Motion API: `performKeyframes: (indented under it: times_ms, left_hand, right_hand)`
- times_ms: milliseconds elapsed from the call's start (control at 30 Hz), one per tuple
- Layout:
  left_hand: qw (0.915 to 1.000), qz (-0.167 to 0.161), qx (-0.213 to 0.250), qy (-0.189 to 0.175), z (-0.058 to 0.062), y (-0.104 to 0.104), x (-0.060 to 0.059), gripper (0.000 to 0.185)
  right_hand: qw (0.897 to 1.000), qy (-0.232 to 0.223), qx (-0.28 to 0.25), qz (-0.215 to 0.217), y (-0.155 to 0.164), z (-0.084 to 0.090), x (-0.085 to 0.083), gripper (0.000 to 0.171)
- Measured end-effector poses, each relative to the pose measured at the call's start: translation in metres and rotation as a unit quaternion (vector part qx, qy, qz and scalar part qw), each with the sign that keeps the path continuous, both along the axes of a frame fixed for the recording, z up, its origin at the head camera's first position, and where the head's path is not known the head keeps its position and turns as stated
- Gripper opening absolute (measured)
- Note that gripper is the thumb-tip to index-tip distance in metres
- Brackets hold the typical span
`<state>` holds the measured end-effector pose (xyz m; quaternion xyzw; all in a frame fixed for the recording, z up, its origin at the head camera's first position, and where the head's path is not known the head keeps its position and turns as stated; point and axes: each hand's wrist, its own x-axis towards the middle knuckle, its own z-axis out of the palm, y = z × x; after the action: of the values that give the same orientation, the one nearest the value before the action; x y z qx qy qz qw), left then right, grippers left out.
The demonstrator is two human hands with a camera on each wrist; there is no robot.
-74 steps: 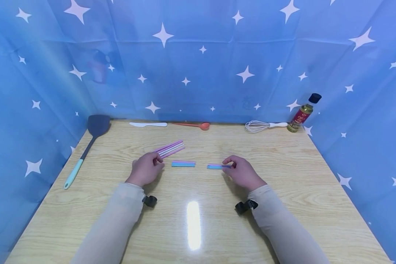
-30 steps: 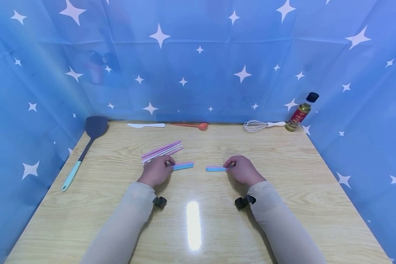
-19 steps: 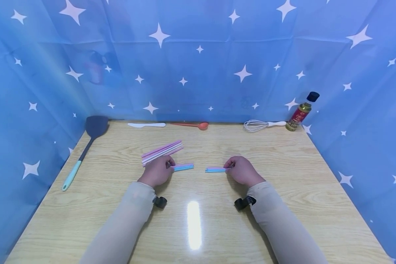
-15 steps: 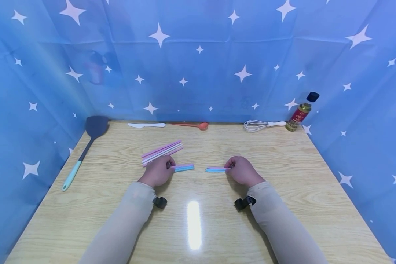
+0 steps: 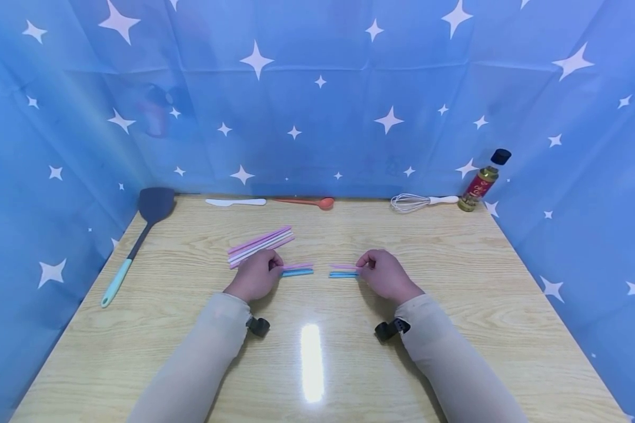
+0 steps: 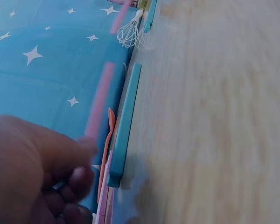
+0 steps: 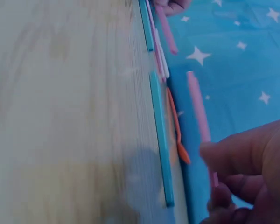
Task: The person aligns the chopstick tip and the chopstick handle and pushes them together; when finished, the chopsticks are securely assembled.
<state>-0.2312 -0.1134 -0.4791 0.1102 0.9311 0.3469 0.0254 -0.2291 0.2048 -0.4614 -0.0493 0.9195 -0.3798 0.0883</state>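
Over the middle of the table, the left hand pinches a pink stick and the right hand pinches a second pink stick, both likely light, stiff and a bit slippery, so best held near the outer end, while a red spoon lies by the far edge.

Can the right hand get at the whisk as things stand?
Probably yes: nothing visible stands between the right hand and the whisk, which lies farther back and to its right. But the hand is pinching a pink stick, so it would likely need to release that first.
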Motion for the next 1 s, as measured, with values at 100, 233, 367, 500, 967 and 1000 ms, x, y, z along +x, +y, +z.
performKeyframes:
  times_ms: [100, 233, 367, 500, 967, 1000]
  left_hand:
    - [0.9996, -0.011, 0.023, 0.007, 0.001, 0.001, 0.001, 0.005]
    - [0.9984, -0.029, 0.046, 0.013, 0.003, 0.003, 0.002, 0.005]
    - [0.9971, -0.039, 0.061, 0.022, 0.003, 0.004, 0.002, 0.004]
    - [0.9964, -0.040, 0.069, 0.027, 0.003, 0.004, 0.003, 0.005]
    - [0.9932, -0.026, 0.112, 0.017, 0.003, 0.000, 0.005, 0.008]
    - [0.9930, -0.029, 0.113, 0.017, 0.003, 0.000, 0.005, 0.008]
  right_hand:
    - [0.999, 0.024, -0.030, 0.010, -0.004, 0.000, 0.003, 0.004]
    - [0.997, 0.036, -0.061, 0.020, -0.008, 0.000, 0.007, 0.004]
    - [0.996, 0.047, -0.074, 0.023, -0.011, 0.000, 0.009, 0.004]
    - [0.995, 0.054, -0.079, 0.021, -0.012, 0.001, 0.009, 0.005]
    - [0.993, 0.069, -0.095, 0.015, -0.014, 0.000, 0.008, 0.004]
    - [0.993, 0.070, -0.097, 0.016, -0.014, -0.001, 0.008, 0.004]
